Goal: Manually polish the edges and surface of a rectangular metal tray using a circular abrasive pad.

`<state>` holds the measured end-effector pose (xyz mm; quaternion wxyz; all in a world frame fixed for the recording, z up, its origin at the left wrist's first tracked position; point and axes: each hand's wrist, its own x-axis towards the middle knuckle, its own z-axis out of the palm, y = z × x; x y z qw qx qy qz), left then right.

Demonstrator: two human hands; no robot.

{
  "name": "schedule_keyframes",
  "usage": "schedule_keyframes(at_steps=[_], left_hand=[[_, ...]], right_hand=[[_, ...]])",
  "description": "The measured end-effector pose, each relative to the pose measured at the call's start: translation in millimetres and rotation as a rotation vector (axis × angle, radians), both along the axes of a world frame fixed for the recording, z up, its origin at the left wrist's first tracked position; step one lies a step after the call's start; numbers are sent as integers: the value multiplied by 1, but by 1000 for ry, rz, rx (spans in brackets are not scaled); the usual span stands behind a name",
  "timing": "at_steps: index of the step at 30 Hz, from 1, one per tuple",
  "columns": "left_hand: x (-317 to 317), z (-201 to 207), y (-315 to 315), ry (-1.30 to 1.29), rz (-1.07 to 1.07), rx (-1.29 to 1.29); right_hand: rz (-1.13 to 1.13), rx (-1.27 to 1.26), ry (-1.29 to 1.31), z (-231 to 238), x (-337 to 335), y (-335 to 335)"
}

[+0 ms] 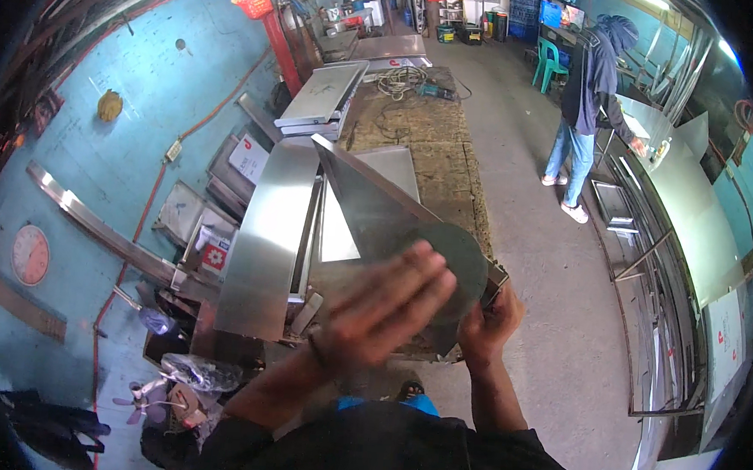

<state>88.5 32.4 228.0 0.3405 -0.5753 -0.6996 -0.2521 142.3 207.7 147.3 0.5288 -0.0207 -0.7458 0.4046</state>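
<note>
A metal tray (379, 196) with folded edges is tilted up over the near end of the workbench. At its near corner my right hand (493, 324) is closed on the rim. A dark green round disc (465, 262), which looks like an abrasive pad, covers part of the tray near that corner. My left hand (381, 308), smeared by motion, has its fingers stretched out flat over the disc's left side. Whether its fingertips press on the disc I cannot tell. My right thumb is close to the disc's lower edge.
The wooden workbench (426, 126) carries another metal sheet (259, 245), stacked trays (320, 94) and a corded power tool (437, 91). A person (587, 101) in a dark hooded top stands at the right beside a metal-sheet rack (681, 193). A purple fan (140, 400) sits lower left.
</note>
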Motion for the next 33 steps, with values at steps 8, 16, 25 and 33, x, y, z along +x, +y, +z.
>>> schedule_keyframes(at_steps=[8, 16, 25, 33], left_hand=[[-7, 0, -7, 40, 174, 118], [-8, -3, -10, -83, 220, 98], [-32, -11, -18, -118, 302, 196], [-30, -13, -20, -22, 246, 175]], right_hand=[[-10, 27, -42, -5, 5, -5], [-45, -9, -53, 0, 1, -7], [-24, -7, -52, -8, 4, -5], [-33, -16, -65, 3, 3, -6]])
